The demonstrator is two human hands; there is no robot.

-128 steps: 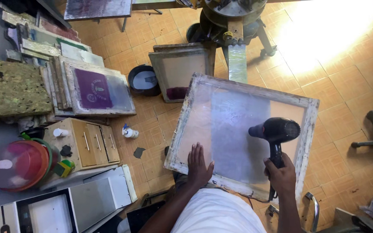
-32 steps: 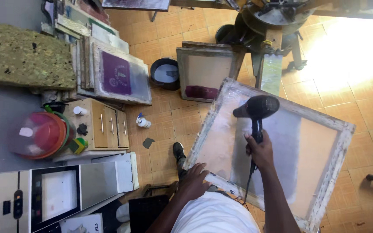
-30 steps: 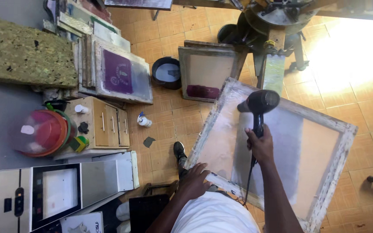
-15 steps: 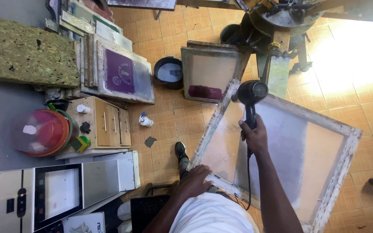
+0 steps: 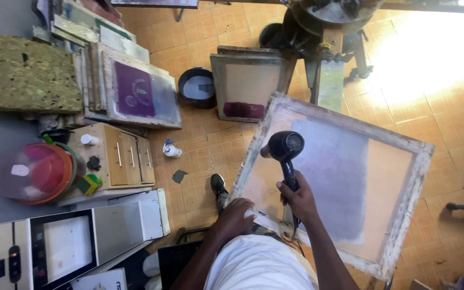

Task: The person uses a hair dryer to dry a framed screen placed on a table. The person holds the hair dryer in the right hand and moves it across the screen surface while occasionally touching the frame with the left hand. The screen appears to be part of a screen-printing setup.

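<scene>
Right now the right hand (image 5: 298, 200) sits just below the middle of the frame, its arm rising from the bottom edge, fingers wrapped tight around the handle of a black hair dryer (image 5: 285, 153). The dryer's round body points up and left, held over the mesh of a large screen-printing frame (image 5: 404, 215). The left hand (image 5: 236, 214) lies lower left of it, fingers curled over the near corner of that frame, gripping its wooden edge.

The frame fills the centre right, tilted, with a worn whitish wooden border; its mesh is tan with 1 broad purplish-grey panel down the middle. It rests on an orange tiled floor (image 5: 200, 156). A dark shoe (image 5: 219, 188) stands just left of the frame's corner. A smaller frame (image 5: 248, 86) leans above it.
</scene>
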